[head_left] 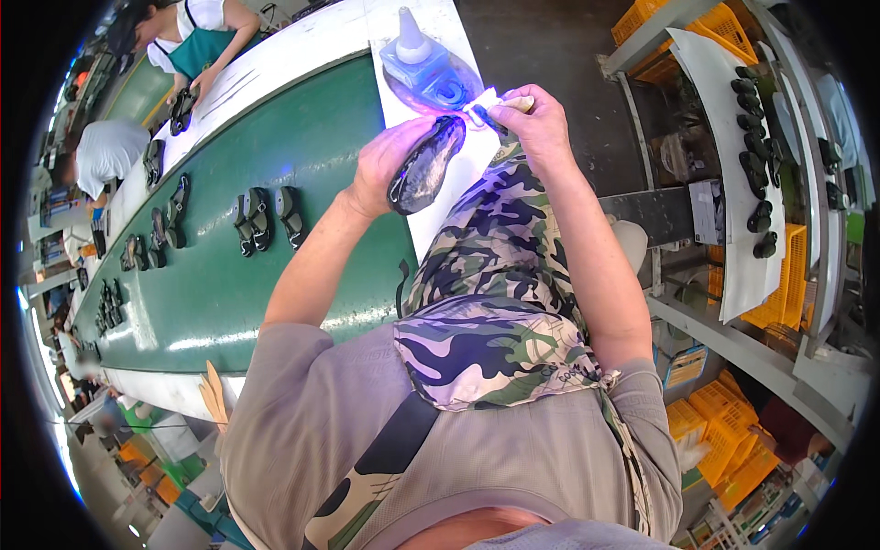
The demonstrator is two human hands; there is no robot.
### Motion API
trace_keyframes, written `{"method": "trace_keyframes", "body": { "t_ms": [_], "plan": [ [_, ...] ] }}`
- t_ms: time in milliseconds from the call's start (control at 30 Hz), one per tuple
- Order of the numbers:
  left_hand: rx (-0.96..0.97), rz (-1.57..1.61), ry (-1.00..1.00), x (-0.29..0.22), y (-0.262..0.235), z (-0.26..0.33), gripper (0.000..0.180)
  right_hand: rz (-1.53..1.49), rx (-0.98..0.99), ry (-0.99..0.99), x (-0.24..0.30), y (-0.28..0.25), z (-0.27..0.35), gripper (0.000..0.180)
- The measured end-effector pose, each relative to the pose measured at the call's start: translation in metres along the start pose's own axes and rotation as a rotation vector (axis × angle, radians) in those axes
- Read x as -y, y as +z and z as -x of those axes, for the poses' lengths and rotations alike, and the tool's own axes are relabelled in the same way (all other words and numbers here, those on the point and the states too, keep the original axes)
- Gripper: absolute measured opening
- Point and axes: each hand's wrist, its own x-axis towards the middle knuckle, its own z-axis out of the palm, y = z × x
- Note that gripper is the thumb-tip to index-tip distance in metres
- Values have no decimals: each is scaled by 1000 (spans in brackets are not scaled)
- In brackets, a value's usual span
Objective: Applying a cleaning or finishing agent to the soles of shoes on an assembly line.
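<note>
Closest in, a camouflage apron (495,302) covers the person's lap. Beyond it the left hand (385,165) grips a dark sandal sole (423,167), fingers clenched around its near edge, holding it tilted above the white table (302,41) edge. Just right, the right hand (536,119) pinches a small brush (490,108), its tip touching the sole's far end. Farther off stands a blue glue container (423,66); sandals (266,218) ride the green conveyor belt (229,275).

From my remote feed: a small grey box (707,210) with a printed label stands on the dark shelf at right; lower right, a blue-and-orange printed carton (685,366) sits beside yellow crates (724,423).
</note>
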Motion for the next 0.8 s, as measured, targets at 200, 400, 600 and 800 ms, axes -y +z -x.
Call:
{"method": "trace_keyframes", "body": {
  "t_ms": [200, 400, 600, 800],
  "plan": [
    [42, -73, 83, -2, 6, -14, 57, -115, 40, -16, 3, -6, 6, 19],
    [154, -108, 26, -10, 6, -24, 57, -342, 156, 32, 23, -6, 19, 19],
    [277, -97, -62, -14, 7, -30, 62, -315, 244, -68, 59, -12, 32, 20],
    [660, 45, -416, -20, 1, -42, 40, 9, 232, -229, 75, -21, 28, 17]
  ]
}}
